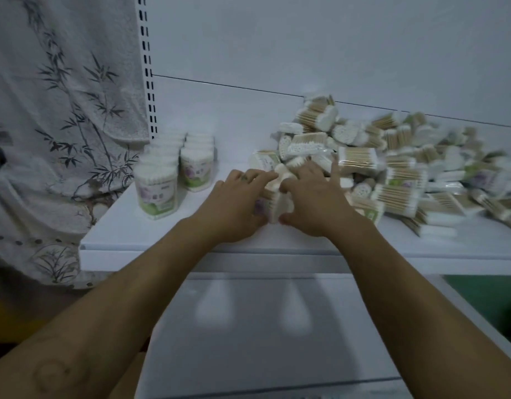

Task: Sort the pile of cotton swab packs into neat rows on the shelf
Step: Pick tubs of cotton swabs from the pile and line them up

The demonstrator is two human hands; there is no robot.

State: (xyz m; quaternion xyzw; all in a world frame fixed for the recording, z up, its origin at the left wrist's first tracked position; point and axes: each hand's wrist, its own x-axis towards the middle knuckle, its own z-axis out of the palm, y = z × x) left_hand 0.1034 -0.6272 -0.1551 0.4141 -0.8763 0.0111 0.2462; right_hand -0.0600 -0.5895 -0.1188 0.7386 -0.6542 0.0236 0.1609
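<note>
A loose pile of cotton swab packs [392, 168] with wooden sticks and white tips covers the right half of the white shelf [139, 240]. At the left, two rows of upright packs [173, 171] stand one behind another. Between them, my left hand [234, 208] and my right hand [311, 203] hold one cotton swab pack [273, 198] from either side, fingers curled round it near the shelf's front. Most of that pack is hidden by my fingers.
A patterned grey cloth with bamboo print [61, 125] hangs left of the slotted shelf upright [149, 82]. A lower white shelf [262, 326] sits below my forearms. A green floor patch [493, 298] shows at the right.
</note>
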